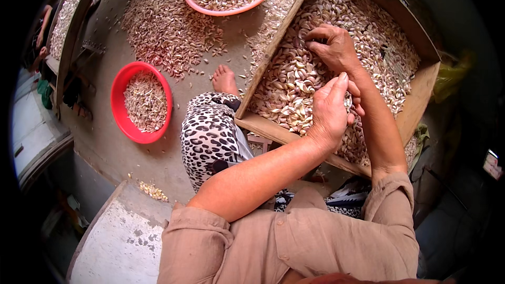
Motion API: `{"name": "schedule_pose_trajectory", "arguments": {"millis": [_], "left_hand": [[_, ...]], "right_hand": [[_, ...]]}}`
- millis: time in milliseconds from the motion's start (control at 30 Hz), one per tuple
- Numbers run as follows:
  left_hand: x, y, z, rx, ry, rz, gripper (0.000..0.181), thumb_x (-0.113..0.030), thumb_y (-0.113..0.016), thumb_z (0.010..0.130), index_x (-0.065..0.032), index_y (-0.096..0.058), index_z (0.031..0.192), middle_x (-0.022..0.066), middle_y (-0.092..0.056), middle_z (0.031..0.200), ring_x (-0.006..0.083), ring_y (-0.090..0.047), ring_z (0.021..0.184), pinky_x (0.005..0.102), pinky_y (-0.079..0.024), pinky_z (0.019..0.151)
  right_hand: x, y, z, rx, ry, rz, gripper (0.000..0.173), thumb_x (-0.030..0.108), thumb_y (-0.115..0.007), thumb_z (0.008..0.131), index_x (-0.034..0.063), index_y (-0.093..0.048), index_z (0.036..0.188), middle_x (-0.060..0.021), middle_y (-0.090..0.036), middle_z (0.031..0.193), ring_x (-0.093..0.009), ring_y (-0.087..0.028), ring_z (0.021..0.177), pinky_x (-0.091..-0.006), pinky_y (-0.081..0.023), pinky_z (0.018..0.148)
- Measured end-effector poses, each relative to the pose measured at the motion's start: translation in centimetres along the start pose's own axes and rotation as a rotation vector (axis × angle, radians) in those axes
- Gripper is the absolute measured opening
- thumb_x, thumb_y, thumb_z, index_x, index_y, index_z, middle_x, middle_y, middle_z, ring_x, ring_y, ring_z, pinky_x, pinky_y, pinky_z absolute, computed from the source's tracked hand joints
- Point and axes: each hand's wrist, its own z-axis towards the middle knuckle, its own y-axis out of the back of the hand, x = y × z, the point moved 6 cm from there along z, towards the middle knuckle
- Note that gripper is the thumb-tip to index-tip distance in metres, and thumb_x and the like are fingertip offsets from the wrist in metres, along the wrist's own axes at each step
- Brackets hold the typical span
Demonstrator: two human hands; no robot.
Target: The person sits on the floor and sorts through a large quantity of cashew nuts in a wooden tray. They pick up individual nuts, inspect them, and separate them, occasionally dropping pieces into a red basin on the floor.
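Observation:
A shallow wooden tray [268, 128] full of loose garlic cloves [294, 83] stands before me. Over its near part, my left hand [333, 108] is cupped with the thumb up, and pale garlic cloves [348, 101] show between its fingers. My right hand [331, 45] is farther forward, palm down over the heap, its curled fingertips at the cloves near the tray's left side. Whether a clove is between those fingertips is hidden. My right forearm passes close beside the left hand's fingers.
A red plastic basin [169, 110] of small cloves stands on the floor at left. A pink basin [229, 12] of cloves sits beyond a spread floor heap [169, 27]. At far left, a person's arm [42, 31] shows beside another wooden tray [75, 19]. My bare foot [225, 79] is beside the tray.

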Motion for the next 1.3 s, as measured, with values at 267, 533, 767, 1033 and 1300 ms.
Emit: {"name": "schedule_pose_trajectory", "arguments": {"millis": [267, 533, 767, 1033, 1300], "left_hand": [[-0.5, 0.1, 0.0, -0.006, -0.029, -0.014, 0.039, -0.037, -0.039, 0.11, -0.007, -0.058, 0.093, 0.0051, -0.058, 0.082, 0.0138, -0.061, 0.068, 0.0245, -0.042, 0.052], [-0.8, 0.2, -0.1, -0.046, -0.034, -0.006, 0.038, -0.036, -0.039, 0.109, -0.0071, -0.058, 0.092, 0.0054, -0.057, 0.082, 0.0149, -0.061, 0.067, 0.0248, -0.042, 0.051], [0.3, 1.1, 0.4, -0.121, -0.014, -0.055, 0.037, -0.035, -0.037, 0.11, -0.0075, -0.058, 0.096, 0.0067, -0.059, 0.085, 0.0191, -0.064, 0.072, 0.0266, -0.043, 0.053], [0.3, 1.4, 0.2, -0.173, 0.045, -0.063, 0.041, -0.04, -0.037, 0.109, -0.0084, -0.059, 0.095, 0.0062, -0.061, 0.086, 0.0158, -0.061, 0.071, 0.0262, -0.044, 0.052], [1.3, 0.7, 0.3, -0.068, 0.148, -0.125, 0.036, -0.037, -0.04, 0.11, -0.0113, -0.048, 0.087, 0.0067, -0.051, 0.078, 0.0162, -0.045, 0.055, 0.0247, -0.028, 0.041]], "right_hand": [[1.1, -0.8, 0.7, 0.02, -0.004, -0.117, 0.027, 0.026, -0.074, 0.079, 0.0141, -0.08, 0.102, -0.0088, -0.076, 0.1, -0.028, -0.072, 0.089, -0.0395, -0.057, 0.083], [-0.8, 1.4, -2.1, 0.096, -0.238, 0.757, 0.017, 0.014, -0.074, 0.09, 0.0004, -0.076, 0.099, 0.0012, -0.07, 0.085, -0.006, -0.06, 0.076, -0.0232, -0.048, 0.07], [2.3, 8.1, -7.0, 0.091, -0.183, 0.792, 0.013, 0.007, -0.072, 0.089, 0.0007, -0.076, 0.1, 0.0003, -0.069, 0.084, -0.006, -0.057, 0.074, -0.0232, -0.047, 0.066], [5.6, 11.1, -11.2, 0.152, -0.025, 0.443, 0.014, 0.002, -0.075, 0.081, 0.0007, -0.074, 0.094, -0.005, -0.07, 0.087, -0.012, -0.064, 0.078, -0.0285, -0.051, 0.07], [-10.8, 11.5, -12.4, -0.334, -0.374, -0.051, 0.019, 0.015, -0.069, 0.084, 0.0022, -0.073, 0.096, -0.0128, -0.073, 0.095, -0.027, -0.071, 0.09, -0.0353, -0.055, 0.084]]}}
